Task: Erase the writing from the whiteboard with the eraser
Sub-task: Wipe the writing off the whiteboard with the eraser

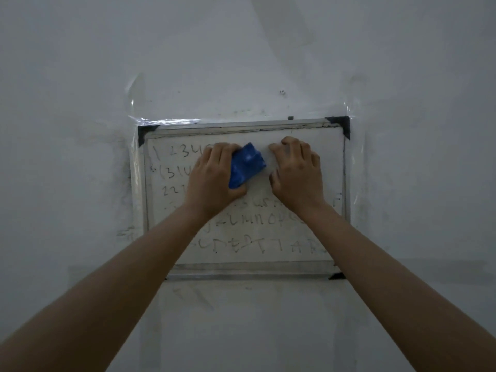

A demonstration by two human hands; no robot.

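Note:
A small whiteboard (331, 167) with a metal frame hangs on the wall, taped at its corners. Dark handwritten numbers (171, 154) fill its upper left, and letters (257, 222) run across the lower rows. The upper right part looks wiped. My left hand (214, 178) grips a blue eraser (245, 165) and presses it against the board near the top middle. My right hand (298, 173) rests on the board just right of the eraser, fingers curled, holding nothing. Both hands cover part of the writing.
The board is fixed to a pale, smudged wall with clear tape (166, 120) along its top and black tape (341, 122) at the corners. A small screw (281, 91) sits in the wall above the board.

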